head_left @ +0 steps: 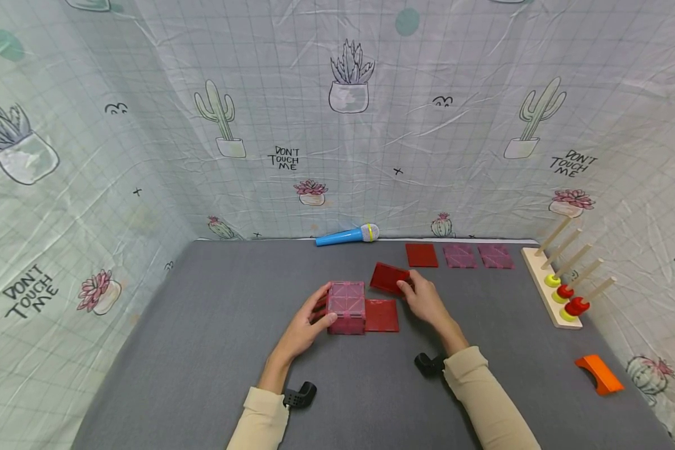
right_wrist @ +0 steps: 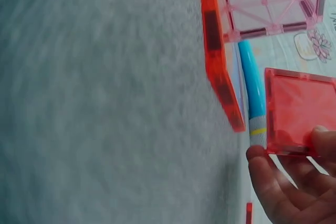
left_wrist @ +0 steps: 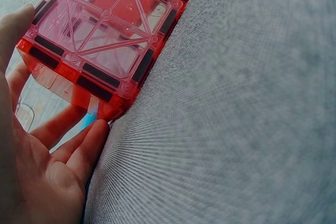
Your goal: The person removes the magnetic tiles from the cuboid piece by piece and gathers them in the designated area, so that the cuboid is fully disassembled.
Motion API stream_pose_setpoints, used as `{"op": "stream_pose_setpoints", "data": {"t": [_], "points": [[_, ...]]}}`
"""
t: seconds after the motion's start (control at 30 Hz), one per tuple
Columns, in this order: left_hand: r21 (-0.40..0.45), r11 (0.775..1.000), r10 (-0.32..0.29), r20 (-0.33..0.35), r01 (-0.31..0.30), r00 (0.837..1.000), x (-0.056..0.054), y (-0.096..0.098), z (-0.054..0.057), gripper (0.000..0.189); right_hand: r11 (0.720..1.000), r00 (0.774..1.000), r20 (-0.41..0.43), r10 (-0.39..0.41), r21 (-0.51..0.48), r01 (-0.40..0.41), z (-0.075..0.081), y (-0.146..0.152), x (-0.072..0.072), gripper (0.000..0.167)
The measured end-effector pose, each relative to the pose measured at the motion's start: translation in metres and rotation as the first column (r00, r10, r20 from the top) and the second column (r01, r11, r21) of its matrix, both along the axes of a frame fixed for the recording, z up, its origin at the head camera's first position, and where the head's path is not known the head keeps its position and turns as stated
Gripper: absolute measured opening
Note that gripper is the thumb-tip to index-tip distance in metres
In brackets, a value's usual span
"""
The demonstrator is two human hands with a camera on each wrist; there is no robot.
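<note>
A cube [head_left: 347, 299] built of translucent pink and red magnetic tiles stands near the middle of the table. My left hand [head_left: 302, 330] holds it from the left, thumb at the near side and fingers round the far side. Against the cube's right side a red magnetic tile [head_left: 382, 315] lies flat. Just beyond that tile, my right hand [head_left: 424, 300] pinches another red magnetic tile [head_left: 387, 277], raised and tilted, by its right edge. The right wrist view shows my thumb on the face of this held tile [right_wrist: 300, 109], with fingers behind it.
Along the back edge lie a blue toy microphone [head_left: 345, 235], a loose red tile [head_left: 422, 255] and two pink tiles [head_left: 459, 255]. At the right stands a wooden peg board [head_left: 545, 290] with red and yellow pieces. An orange arch block [head_left: 600, 374] sits nearer, by the right edge.
</note>
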State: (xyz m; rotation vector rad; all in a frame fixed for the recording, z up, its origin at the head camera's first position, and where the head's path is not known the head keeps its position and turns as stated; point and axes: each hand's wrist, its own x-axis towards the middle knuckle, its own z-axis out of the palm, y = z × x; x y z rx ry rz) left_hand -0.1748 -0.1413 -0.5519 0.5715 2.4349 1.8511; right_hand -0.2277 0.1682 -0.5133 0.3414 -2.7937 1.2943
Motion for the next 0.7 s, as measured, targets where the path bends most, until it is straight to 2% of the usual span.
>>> {"op": "stream_pose_setpoints", "data": {"t": [0.17,0.4,0.7], "points": [[-0.009,1.000,0.008,0.012,-0.008,1.000,0.000,0.000,0.002,0.069,0.998,1.000,0.014,0.002,-0.057,-0.001,0.002,0.005,-0.002,0.021],[-0.017,1.000,0.019,0.019,-0.019,1.000,0.001,0.000,0.003,0.068,0.999,0.999,0.032,-0.023,-0.044,0.024,0.005,0.015,-0.003,0.024],[-0.019,1.000,0.009,0.022,-0.008,1.000,0.001,0.000,0.003,0.070,0.993,0.993,0.006,-0.118,-0.022,0.118,0.003,0.033,-0.001,0.049]]}}
